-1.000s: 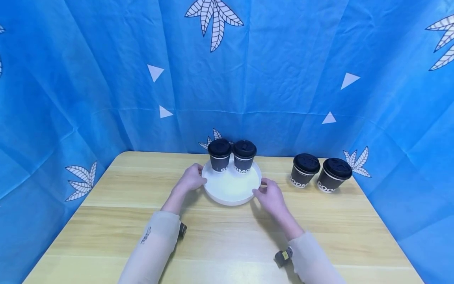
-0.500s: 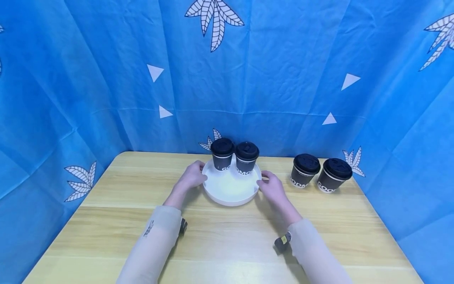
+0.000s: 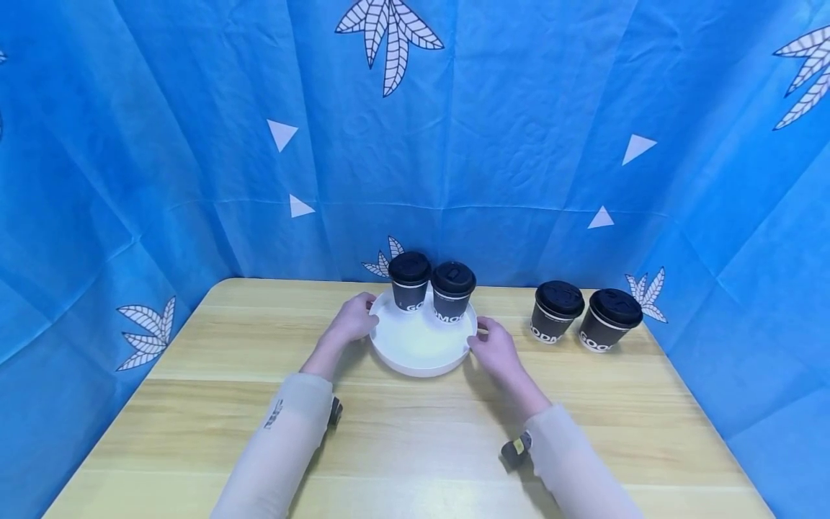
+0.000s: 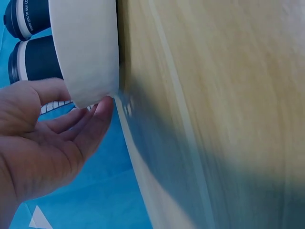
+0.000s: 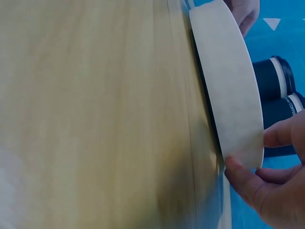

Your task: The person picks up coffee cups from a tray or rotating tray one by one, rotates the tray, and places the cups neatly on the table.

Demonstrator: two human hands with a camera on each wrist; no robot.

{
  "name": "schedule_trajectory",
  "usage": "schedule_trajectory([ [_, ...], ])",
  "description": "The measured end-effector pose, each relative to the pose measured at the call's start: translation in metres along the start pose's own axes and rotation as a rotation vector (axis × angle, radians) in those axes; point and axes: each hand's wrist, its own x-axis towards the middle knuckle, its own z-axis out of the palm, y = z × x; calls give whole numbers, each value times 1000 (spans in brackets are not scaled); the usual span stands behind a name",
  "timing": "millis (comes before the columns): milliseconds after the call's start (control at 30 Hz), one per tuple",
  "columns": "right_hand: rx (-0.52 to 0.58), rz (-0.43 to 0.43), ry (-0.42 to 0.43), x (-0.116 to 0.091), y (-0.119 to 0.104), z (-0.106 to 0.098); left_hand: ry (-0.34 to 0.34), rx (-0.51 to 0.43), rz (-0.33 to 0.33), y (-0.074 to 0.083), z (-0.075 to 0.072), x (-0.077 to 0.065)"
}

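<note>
A round white tray with a raised rim sits on the wooden table toward the back. Two black lidded paper cups stand side by side on its far half, the left cup slightly farther back than the right cup. My left hand pinches the tray's left side; in the left wrist view the thumb lies at the upper rim, the fingers at the lower edge. On the opposite side, my right hand pinches the rim, its thumb and fingers showing in the right wrist view.
Two more black lidded cups, one nearer and one farther right, stand at the table's back right. A blue patterned curtain hangs behind and around the table.
The tray has turned slightly clockwise as seen from above, its two cups shifting a little to the right. My right hand briefly moved along the rim; the left stays at the left side.
</note>
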Motion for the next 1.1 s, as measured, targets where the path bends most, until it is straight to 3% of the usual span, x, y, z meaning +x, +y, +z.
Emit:
schedule_trajectory([
  [600,-6,-1,1,-18,1,3,-33,7,27,-4,-4,-22],
  [867,-30,5,-7,-25,-1,6,-38,25,54,-6,-3,-25],
  [1100,-116,-22,0,-29,-1,5,-49,32,82,-9,-3,-24],
])
